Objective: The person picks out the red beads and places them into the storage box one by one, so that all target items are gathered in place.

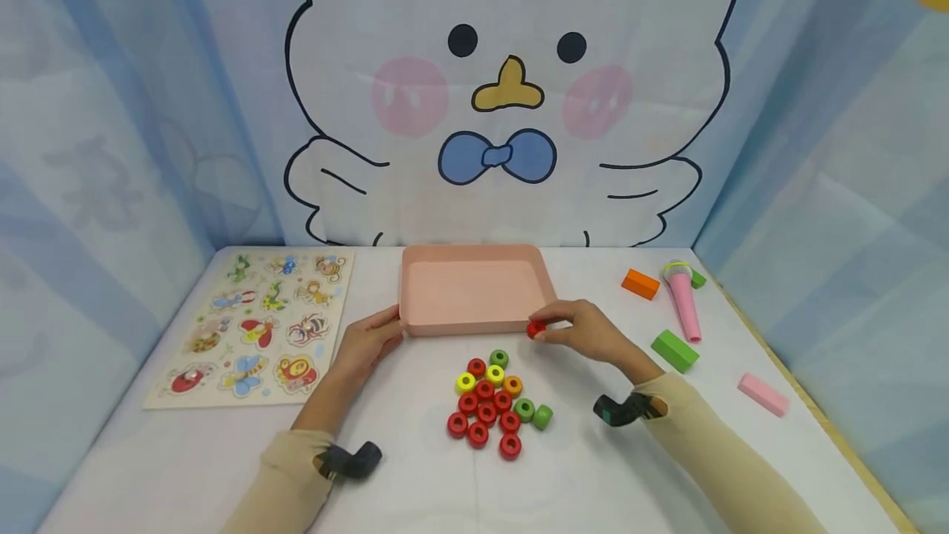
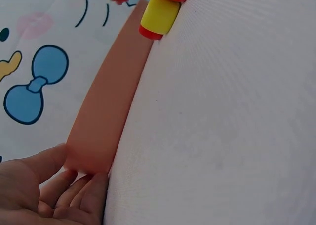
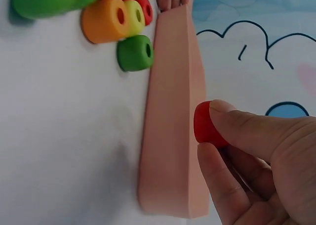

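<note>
A shallow pink tray (image 1: 474, 330) lies on the white table. My left hand (image 1: 368, 342) holds its near left corner; in the left wrist view the thumb is at the rim and the curled fingers are against the wall. Between thumb and fingertips, my right hand (image 1: 586, 331) pinches a red bead (image 3: 203, 122) beside the tray's near right corner, at about rim height. On the table in front of the tray lies a cluster of round beads with holes: several red beads (image 1: 486, 413), two yellow beads (image 1: 465, 383), an orange bead (image 1: 513, 386) and several green beads (image 1: 543, 417).
At the left lies a board (image 1: 255, 328) with insect pictures. Toward the right edge are an orange block (image 1: 641, 284), a pink toy microphone (image 1: 684, 303), a green block (image 1: 675, 351) and a pink block (image 1: 764, 395). A printed curtain (image 1: 511, 213) hangs behind the table.
</note>
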Demonstrator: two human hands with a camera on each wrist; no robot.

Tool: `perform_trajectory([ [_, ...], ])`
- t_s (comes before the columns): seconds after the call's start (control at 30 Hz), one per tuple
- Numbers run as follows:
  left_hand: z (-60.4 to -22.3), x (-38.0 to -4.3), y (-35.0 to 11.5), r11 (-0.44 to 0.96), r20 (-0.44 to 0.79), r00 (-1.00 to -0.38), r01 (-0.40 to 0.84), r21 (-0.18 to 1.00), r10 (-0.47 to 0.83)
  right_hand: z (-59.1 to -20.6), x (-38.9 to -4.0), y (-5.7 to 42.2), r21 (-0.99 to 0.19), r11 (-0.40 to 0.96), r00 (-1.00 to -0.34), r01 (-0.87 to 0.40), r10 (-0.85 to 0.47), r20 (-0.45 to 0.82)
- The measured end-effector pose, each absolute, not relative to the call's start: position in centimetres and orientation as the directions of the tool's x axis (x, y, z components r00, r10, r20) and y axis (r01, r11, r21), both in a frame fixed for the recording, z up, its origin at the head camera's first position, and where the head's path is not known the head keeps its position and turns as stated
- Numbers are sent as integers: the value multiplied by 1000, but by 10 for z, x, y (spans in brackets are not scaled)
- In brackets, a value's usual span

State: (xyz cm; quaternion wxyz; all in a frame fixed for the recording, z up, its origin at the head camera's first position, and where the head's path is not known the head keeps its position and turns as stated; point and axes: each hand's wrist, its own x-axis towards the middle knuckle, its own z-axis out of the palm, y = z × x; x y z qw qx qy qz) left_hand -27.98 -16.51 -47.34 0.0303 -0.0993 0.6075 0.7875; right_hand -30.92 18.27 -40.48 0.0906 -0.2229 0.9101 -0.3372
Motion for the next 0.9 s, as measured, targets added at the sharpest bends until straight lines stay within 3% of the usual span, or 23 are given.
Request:
perform_trajectory([
  [0.23, -471, -280, -169, -249, -191, -978, -165, 954, -84, -383, -355, 157, -634, 702, -903, -324, -430, -15],
  [0.47, -472, -277, -165, -245, -192, -978, -167, 955, -82, -390, -388, 135, -608, 718, -897, -339, -442, -21],
  [0.73, -476, -277, -160, -230, -198, -976, -174, 958, -86, -417, -404, 131, -634, 748, -912, -199, -377, -158],
  [0.9, -475, -278, -165, -234, -189, -977, -162, 959, -98, -422, -407, 126, -647, 733, -906, -207, -393, -155],
])
